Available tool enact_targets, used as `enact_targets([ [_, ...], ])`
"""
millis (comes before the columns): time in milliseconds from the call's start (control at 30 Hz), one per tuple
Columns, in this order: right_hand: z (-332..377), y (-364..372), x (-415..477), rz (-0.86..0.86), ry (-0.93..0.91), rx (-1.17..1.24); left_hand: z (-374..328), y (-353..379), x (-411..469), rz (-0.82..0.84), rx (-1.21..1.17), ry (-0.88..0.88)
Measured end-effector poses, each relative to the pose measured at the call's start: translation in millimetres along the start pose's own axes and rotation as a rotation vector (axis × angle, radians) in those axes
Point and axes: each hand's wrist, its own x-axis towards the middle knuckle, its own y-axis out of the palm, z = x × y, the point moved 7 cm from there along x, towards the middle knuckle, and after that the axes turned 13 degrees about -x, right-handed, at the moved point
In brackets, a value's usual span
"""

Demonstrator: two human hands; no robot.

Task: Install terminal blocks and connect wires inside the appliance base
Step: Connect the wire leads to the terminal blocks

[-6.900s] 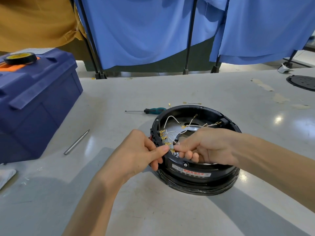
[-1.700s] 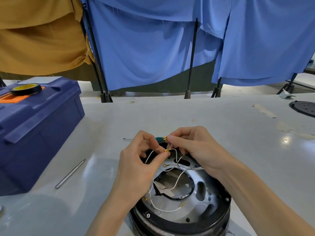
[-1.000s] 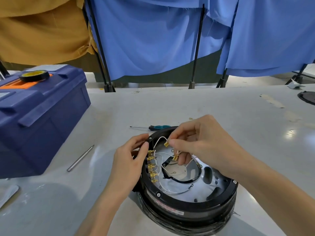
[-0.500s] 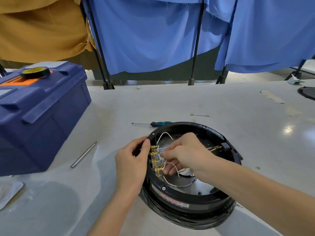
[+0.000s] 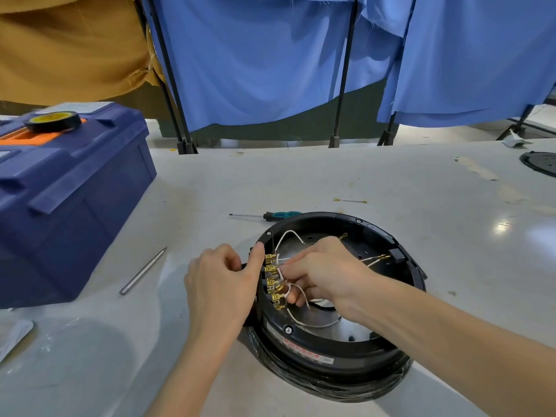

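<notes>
round black appliance base [image 5: 337, 350] on the grey table [image 5: 301, 176], right of centre and near the front edge, open side up, tilted a little toward the camera, label strip with red print on the near wall. inside, along the left wall, a row of brass terminals [image 5: 272, 284] with thin white wires [image 5: 290, 236] looping across the metal floor; two more brass-tipped wire ends [image 5: 382, 257] lying toward the right wall. right hand [image 5: 325, 272] reaching down into the base, fingertips pinched closed on a white wire just beside the terminal row, lower fingers curled under. left hand [image 5: 222, 284] wrapped over the outside of the left wall, thumb hooked on the rim, fingers closed against the casing. just behind the base, a green-handled screwdriver [image 5: 267, 215] lying flat, tip pointing left; further back, a loose short wire with brass ends [image 5: 350, 201]. left of the hands, a slim metal rod [image 5: 143, 270] on the table. far left, a blue toolbox [image 5: 69, 200] with a roll of black tape [image 5: 53, 121] on its lid. at the far right edge, a dark round plate [image 5: 541, 162], partly cut off. behind the table, blue cloth [image 5: 270, 61] and ochre cloth [image 5: 69, 46] hanging from black stands.
</notes>
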Motion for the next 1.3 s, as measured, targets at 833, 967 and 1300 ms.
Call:
enact_targets([
  [833, -4, 2, 9, 0.132, 0.059, 0.013, -9, 7, -3, 0.112, 0.074, 0.019],
  [967, -6, 4, 10, 0.154, 0.075, 0.043, -9, 8, -2, 0.114, 0.072, 0.019],
  [1300, -1, -5, 4, 0.065, -0.01, -0.017, -6, 7, -3, 0.107, 0.018, -0.004],
])
